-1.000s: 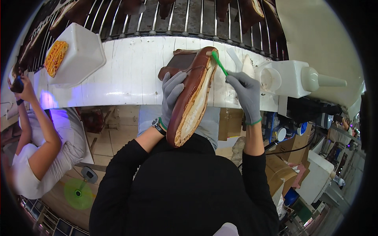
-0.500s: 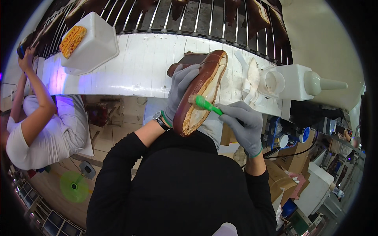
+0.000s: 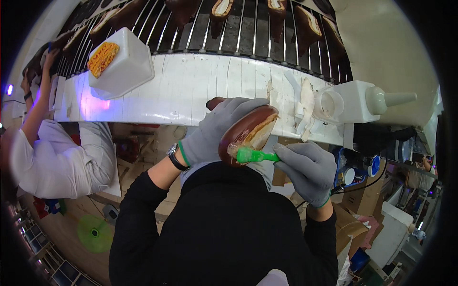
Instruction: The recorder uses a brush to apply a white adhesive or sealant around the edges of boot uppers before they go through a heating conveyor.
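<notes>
My left hand (image 3: 212, 131), in a grey glove, grips a glossy brown leather shoe upper (image 3: 250, 120) just off the bench's near edge. The shoe's underside is partly turned toward my right side and shows a pale middle with a rough tan rim. In my right hand (image 3: 309, 169), also gloved, is a green-handled brush (image 3: 261, 156), pinched by its handle end. Its bristles touch the brown side near the shoe's lower end. Part of the shoe is hidden behind my left hand.
Beyond the white bench (image 3: 191, 86) runs a rack of metal bars (image 3: 253, 38) carrying several brown shoe uppers. A white container (image 3: 126, 62) stands at left, a white spouted bottle (image 3: 358, 101) lies at right beside a clear cup (image 3: 330, 106). A co-worker (image 3: 62, 157) sits at left.
The shoe has come down and tilted, showing less of its underside. My left hand has shifted over its top. The brush has moved from the underside down to the lower side edge.
</notes>
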`<control>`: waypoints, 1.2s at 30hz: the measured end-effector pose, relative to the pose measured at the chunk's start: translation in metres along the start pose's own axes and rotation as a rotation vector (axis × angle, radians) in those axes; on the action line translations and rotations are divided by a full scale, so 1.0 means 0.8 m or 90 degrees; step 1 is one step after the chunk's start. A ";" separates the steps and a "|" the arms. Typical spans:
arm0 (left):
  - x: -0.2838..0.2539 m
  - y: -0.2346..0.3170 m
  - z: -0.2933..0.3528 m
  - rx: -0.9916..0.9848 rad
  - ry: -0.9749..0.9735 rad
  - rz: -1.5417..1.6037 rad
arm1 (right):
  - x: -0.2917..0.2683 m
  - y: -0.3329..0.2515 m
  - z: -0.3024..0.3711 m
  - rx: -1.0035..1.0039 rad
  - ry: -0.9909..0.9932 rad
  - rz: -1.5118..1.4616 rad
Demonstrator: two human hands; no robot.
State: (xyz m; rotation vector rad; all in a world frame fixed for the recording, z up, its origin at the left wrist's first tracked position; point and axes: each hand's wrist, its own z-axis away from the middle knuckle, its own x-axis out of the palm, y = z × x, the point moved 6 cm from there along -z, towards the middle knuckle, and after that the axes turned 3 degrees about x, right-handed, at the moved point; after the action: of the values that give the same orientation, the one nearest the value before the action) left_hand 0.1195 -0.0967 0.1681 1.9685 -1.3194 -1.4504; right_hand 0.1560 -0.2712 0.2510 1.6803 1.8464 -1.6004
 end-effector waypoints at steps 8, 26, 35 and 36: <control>-0.018 -0.049 -0.070 -0.118 -0.316 0.351 | -0.042 0.025 -0.054 -0.068 0.087 0.173; 0.000 -0.153 -0.119 -0.149 -0.458 0.435 | -0.074 0.081 -0.131 0.122 -0.020 0.032; -0.017 -0.182 -0.054 -0.259 -0.161 0.353 | -0.107 0.190 0.027 0.438 0.211 0.002; -0.014 -0.194 -0.045 -0.283 -0.148 0.355 | -0.107 0.208 0.054 0.518 0.251 0.090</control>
State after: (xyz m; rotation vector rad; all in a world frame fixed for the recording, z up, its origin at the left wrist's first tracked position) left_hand 0.2234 -0.0185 0.0751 1.0688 -1.3453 -1.5359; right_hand 0.2966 -0.3920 0.1997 2.5278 1.1939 -2.2582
